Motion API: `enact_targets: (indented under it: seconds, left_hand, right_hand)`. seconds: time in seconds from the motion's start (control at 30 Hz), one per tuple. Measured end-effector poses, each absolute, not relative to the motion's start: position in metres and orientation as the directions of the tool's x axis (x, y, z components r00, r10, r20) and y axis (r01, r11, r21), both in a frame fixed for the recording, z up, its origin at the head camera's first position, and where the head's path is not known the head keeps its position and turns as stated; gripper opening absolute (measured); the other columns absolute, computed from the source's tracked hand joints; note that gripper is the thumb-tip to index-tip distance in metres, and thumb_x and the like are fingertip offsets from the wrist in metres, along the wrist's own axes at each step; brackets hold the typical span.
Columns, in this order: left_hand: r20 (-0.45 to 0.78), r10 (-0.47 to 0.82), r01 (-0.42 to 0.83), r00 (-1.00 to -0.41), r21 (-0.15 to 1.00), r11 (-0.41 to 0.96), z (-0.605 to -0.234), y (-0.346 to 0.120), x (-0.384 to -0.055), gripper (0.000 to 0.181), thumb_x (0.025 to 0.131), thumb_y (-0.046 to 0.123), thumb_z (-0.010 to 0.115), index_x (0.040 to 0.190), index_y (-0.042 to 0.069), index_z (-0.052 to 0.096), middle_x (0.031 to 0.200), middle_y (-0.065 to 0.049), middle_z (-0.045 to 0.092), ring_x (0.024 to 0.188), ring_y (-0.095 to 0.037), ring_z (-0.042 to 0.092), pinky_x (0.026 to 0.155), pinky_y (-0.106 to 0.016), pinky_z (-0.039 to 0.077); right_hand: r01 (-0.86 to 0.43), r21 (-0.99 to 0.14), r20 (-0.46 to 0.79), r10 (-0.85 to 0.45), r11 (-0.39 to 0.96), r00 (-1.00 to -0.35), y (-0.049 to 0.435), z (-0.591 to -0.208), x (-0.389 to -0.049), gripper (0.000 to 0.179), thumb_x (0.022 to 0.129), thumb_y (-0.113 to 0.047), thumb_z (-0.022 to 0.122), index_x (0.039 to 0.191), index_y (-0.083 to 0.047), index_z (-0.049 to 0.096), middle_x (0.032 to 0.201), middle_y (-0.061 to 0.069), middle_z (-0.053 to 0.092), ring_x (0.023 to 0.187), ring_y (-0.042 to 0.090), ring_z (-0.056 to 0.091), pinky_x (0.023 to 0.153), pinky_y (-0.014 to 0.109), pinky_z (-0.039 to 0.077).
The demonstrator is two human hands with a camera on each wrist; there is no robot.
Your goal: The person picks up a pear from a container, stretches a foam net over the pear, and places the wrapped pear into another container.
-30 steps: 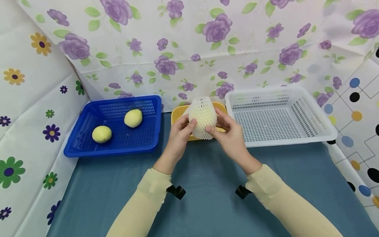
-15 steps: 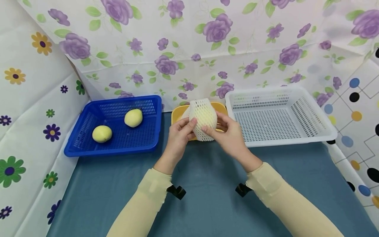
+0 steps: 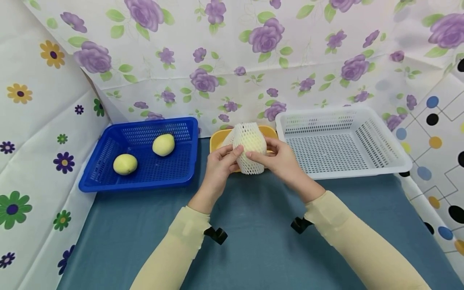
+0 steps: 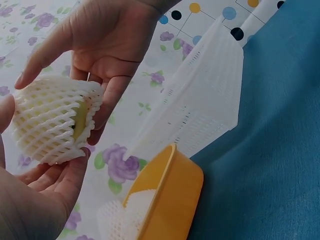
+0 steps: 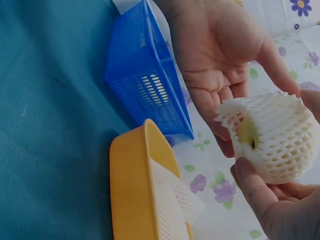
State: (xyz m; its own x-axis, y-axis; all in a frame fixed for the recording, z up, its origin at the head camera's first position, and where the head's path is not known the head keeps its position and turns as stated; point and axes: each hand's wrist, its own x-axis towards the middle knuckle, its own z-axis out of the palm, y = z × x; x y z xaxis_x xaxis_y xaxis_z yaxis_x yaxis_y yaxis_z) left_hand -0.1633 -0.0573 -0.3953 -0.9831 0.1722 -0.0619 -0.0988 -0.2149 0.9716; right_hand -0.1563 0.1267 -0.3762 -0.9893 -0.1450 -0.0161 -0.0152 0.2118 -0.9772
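A round, pale yellow-green fruit (image 5: 248, 132) sits inside a white foam net sleeve (image 3: 250, 147), raised above the yellow bin. My left hand (image 3: 218, 164) grips its left side, thumb on the near face. On the other side my right hand (image 3: 282, 160) holds it between thumb and fingers. Both wrist views show the foam net (image 4: 47, 120) stretched over most of the fruit, with bare skin and a dark spot showing at the sleeve's lower opening. Some fingers are hidden behind the fruit.
A yellow bin (image 4: 182, 195) holding more white foam nets (image 5: 172, 200) stands just behind the hands. To the left, a blue basket (image 3: 137, 187) contains two pale yellow fruits (image 3: 163, 145). A white basket (image 3: 348, 173) stands at right. Patterned cloth hangs behind the blue-green table (image 3: 253, 249).
The wrapped fruit has come slightly down and toward me. My right thumb has moved left across the net, and the right forearm has swung a little to the right.
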Motion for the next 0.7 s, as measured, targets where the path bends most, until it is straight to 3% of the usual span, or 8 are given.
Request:
enact_targets:
  seconds: [0.3,0.7]
  left_hand:
    - [-0.102,0.210,-0.141,-0.972,0.973,-0.181,-0.393,-0.058,-0.165,0.044,0.088,0.035,0.064,0.120,0.005,0.060,0.113,-0.011,0.065,0.089,-0.017,0.068,0.088,-0.041,0.054]
    - [-0.038,0.216,-0.061,-0.976,0.993,-0.103,-0.387,-0.062,-0.165,0.042,0.094,0.037,0.054,0.119,0.004,0.061,0.113,-0.015,0.066,0.101,-0.030,0.066,0.092,-0.047,0.051]
  right_hand:
    - [0.012,-0.963,-0.047,-0.124,0.270,-0.991,0.129,-0.373,-0.163,0.068,0.064,-0.056,0.078,0.116,-0.018,0.059,0.109,0.001,0.062,0.095,0.016,0.065,0.070,0.033,0.058]
    - [0.052,-0.975,-0.072,-0.087,0.216,-0.994,0.138,-0.371,-0.169,0.065,0.071,-0.051,0.076,0.121,-0.014,0.058,0.109,0.008,0.063,0.092,0.020,0.063,0.069,0.031,0.056]
